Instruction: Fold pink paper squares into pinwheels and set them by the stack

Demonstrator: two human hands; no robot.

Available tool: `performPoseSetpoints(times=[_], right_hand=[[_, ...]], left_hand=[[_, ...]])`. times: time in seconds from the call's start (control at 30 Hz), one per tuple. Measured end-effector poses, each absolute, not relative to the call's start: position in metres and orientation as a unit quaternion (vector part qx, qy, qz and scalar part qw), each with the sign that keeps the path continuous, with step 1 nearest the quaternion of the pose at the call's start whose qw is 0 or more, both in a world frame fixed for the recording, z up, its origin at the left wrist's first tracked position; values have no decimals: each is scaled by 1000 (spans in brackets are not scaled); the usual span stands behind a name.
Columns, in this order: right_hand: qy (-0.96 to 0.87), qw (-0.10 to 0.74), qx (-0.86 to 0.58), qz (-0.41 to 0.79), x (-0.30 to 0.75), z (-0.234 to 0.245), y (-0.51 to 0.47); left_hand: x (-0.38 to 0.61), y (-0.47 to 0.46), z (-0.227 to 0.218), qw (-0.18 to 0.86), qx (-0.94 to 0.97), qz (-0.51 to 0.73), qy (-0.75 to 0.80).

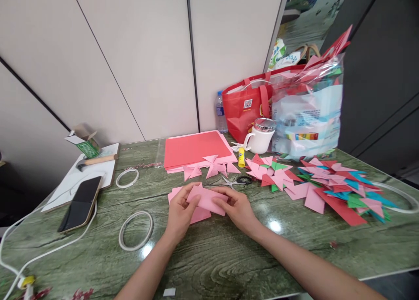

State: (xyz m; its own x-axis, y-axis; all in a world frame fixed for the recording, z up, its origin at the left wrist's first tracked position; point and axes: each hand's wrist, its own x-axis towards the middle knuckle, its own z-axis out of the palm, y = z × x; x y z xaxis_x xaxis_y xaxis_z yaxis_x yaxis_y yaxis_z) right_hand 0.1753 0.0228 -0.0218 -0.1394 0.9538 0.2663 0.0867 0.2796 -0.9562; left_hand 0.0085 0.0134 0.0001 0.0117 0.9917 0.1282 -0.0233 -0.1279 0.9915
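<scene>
Between both hands is a folded piece of pink paper (pixel 207 199), raised a little over the table. My left hand (pixel 181 210) pinches its left end, thumb in front. At the right end, my right hand (pixel 237 208) grips it between thumb and fingers. Beneath it lie pink paper squares (pixel 200 215), partly hidden by the held piece and my left hand. Just beyond my right hand are scissors (pixel 234 182) with black handles. Several folded pink pieces (pixel 212 165) rest behind, against a stack of red and pink sheets (pixel 196 149).
To the right spreads a pile of folded coloured paper (pixel 343 182). A glue stick (pixel 241 158), a white mug (pixel 261 138), a red bag (pixel 242 112) and a water bottle (pixel 221 112) stand behind. Leftward lie tape rolls (pixel 122 232), a phone (pixel 80 204) and a hammer (pixel 98 160).
</scene>
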Motion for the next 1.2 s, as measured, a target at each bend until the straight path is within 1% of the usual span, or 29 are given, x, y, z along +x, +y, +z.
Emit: performPoseSetpoints(times=[0.33, 0.53, 0.63, 1.03, 1.2], right_hand=[[-622, 503, -417, 432, 175, -21, 23], [-623, 509, -421, 419, 174, -23, 23], [-622, 506, -426, 419, 174, -24, 23], [-616, 511, -416, 432, 174, -22, 22], [-621, 510, -412, 429, 174, -24, 23]], left_hand=[[10, 12, 4, 485, 538, 541, 428], [9, 13, 7, 408, 585, 523, 467], [8, 14, 8, 387, 605, 517, 465], [10, 12, 10, 401, 583, 527, 471], [11, 11, 10, 382, 595, 531, 468]])
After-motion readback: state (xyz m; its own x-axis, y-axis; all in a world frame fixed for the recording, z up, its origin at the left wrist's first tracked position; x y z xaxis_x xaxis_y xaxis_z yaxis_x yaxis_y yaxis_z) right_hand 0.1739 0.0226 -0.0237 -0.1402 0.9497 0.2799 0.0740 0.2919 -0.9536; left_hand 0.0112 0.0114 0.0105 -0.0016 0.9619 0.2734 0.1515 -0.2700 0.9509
